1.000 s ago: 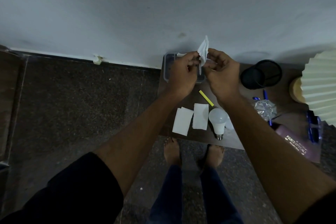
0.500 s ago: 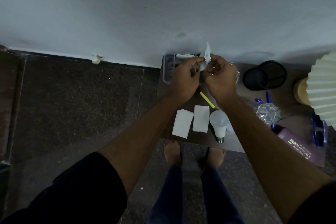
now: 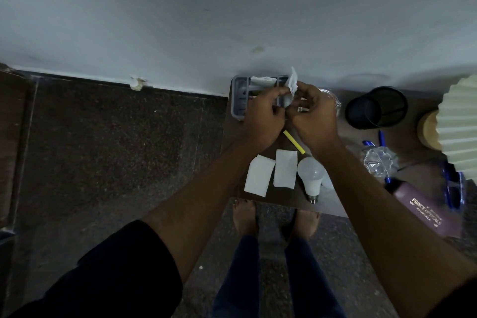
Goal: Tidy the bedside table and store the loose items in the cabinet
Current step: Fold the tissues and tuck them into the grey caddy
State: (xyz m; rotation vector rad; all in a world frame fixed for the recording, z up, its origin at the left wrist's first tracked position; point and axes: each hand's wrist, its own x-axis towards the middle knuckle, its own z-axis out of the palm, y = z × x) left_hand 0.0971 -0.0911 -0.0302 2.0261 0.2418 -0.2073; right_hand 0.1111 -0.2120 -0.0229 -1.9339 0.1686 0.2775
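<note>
We have a small white paper scrap (image 3: pixel 293 80) held up just above the grey tray (image 3: pixel 238 103), which sits at the wall end of the worktop (image 3: pixel 284 197). The left hand (image 3: pixel 263 116) and right hand (image 3: pixel 313 119) meet over the tray's near edge. The fingers of both are curled in and pinched on the lower part of the scrap, so its upper corner stands free above them. How each fingertip lies we cannot tell in this dim light. We judge the step to be folding or flattening the scrap so it can be stored neatly. To do it well, we would line the edges up before pressing, run the crease between thumb and forefinger instead of crushing it, and work low over the tray so nothing drops behind it. The scrap could then join the two folded papers (image 3: pixel 259 175) lying nearer to us than the tray, beside the bulb (image 3: pixel 311 175), with the yellow strip (image 3: pixel 294 142) between them and the tray. We should mind the bulb: it lies on its side, well out from the tray, and would likely roll. The cabinet is out of view, so we would stack the flat things first.
</note>
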